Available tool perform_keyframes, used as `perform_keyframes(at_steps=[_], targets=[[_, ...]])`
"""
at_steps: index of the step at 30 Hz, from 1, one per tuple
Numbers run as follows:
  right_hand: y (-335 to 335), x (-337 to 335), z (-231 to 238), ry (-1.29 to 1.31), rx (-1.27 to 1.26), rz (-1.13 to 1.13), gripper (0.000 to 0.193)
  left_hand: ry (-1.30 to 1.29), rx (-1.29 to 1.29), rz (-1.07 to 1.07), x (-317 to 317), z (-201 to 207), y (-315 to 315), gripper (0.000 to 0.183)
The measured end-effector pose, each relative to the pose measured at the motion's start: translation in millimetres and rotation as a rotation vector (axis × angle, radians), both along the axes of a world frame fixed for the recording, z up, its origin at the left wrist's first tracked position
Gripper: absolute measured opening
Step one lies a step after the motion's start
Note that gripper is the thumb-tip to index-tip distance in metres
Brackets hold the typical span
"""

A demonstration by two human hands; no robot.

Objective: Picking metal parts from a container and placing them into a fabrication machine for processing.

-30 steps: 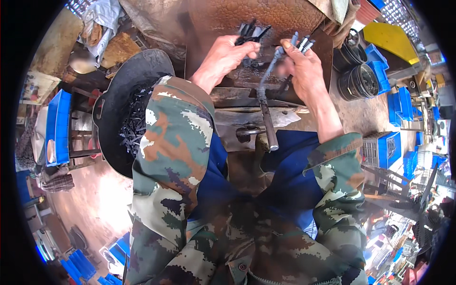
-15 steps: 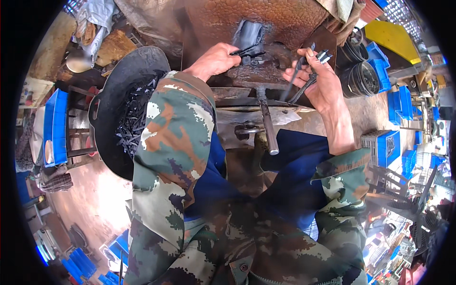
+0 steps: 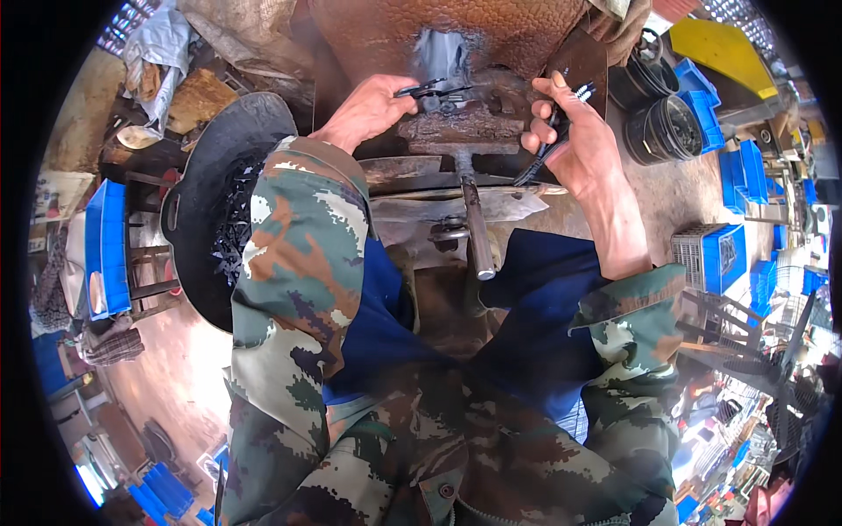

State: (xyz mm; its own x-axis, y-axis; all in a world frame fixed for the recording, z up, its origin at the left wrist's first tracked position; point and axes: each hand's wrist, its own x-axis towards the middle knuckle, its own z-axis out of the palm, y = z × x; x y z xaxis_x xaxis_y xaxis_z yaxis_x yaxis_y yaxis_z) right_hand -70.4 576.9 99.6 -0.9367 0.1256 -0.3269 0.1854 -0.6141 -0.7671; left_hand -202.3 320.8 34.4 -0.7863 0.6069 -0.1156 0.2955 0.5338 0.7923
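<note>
Between the left hand (image 3: 368, 107) and the right hand (image 3: 570, 136) a narrow gap stays open over the rusty iron block (image 3: 456, 131). Far of it the rusted metal slab (image 3: 438, 31) closes the way. On the near side the hammer handle (image 3: 476, 230) juts toward the body. To the left the black pan (image 3: 206, 184) of dark metal pieces blocks passage; to the right, black buckets (image 3: 671, 127) and blue crates (image 3: 715, 254) crowd the floor.

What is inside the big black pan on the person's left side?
The black pan holds a heap of small dark metal pieces. The camouflage sleeve covers its right part, so what lies there cannot be seen.
</note>
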Motion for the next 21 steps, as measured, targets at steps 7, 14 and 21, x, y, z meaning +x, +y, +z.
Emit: perform_keyframes(at_steps=[7, 14, 21], targets=[[-4, 4, 4, 0.012, 0.107, 0.038, 0.021, 0.184, -0.066, -0.060, 4, 12, 2, 0.024], [-12, 18, 14, 0.047, 0.392, 0.054, 0.017, 0.205, -0.261, -0.021, 12, 37, 15, 0.026], [-22, 57, -17, 0.343, 1.096, 0.485, 0.025, 0.185, -0.153, 0.295, 4, 20, -12, 0.035]])
